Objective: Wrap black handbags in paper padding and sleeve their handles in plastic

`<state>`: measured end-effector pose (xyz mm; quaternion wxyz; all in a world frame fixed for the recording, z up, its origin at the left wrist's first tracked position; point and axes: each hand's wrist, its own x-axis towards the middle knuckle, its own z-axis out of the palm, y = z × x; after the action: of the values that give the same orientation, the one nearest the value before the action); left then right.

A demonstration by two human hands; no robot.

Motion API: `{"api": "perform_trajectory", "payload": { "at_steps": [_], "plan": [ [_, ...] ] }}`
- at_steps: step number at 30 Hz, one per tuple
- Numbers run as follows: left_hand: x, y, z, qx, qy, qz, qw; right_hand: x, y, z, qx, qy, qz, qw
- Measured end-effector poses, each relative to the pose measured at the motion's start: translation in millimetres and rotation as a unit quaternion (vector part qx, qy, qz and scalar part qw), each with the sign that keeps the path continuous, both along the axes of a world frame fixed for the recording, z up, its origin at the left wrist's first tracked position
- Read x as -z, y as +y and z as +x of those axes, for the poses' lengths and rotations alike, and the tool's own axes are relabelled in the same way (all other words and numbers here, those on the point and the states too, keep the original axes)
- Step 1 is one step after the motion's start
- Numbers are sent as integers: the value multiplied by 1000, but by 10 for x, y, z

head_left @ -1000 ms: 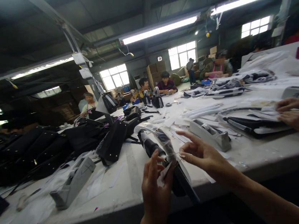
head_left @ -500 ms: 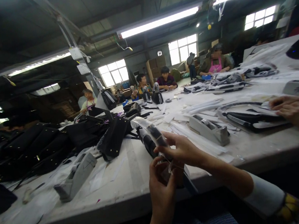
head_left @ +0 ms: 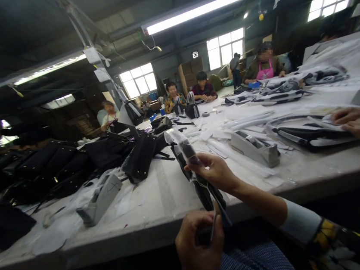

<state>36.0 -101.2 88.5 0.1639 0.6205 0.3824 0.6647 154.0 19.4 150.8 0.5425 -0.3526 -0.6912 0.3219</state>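
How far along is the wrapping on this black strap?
Done: clear plastic covers the top of the strap. In hand: right hand grips its middle, left hand pinches the bottom. Remaining: the lower part looks bare, and black bags lie piled on the table.

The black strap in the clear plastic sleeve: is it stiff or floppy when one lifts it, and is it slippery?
Probably fairly stiff: the black strap stands up above the right hand without drooping. Its glossy plastic sleeve may be slippery. It seems light, since the left hand holds just the lower end.
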Motion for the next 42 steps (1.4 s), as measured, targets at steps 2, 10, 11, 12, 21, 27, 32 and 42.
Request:
{"api": "perform_trajectory", "payload": {
  "at_steps": [2,10,11,12,21,27,32,42],
  "plan": [
    [-40,60,91,28,106,62,992,-28,23,-25,-20,-10,-24,999],
    [216,384,265,84,343,47,934,-51,84,68,-96,7,-104,990],
    [208,380,239,107,320,37,941,-48,75,78,-104,17,-105,989],
    [191,369,197,135,291,23,947,-42,65,92,-114,26,-108,987],
    [217,649,-256,11,-84,-129,988,630,29,483,34,44,-83,995],
    [273,746,-86,124,-170,-250,945,1326,-56,328,91,-80,-157,980],
    [264,730,-159,29,-175,-274,945,1414,-191,87,56,-21,-191,980],
    [88,984,-528,77,-61,-239,966,1429,-311,-112,90,39,-147,984]
  ]
}}
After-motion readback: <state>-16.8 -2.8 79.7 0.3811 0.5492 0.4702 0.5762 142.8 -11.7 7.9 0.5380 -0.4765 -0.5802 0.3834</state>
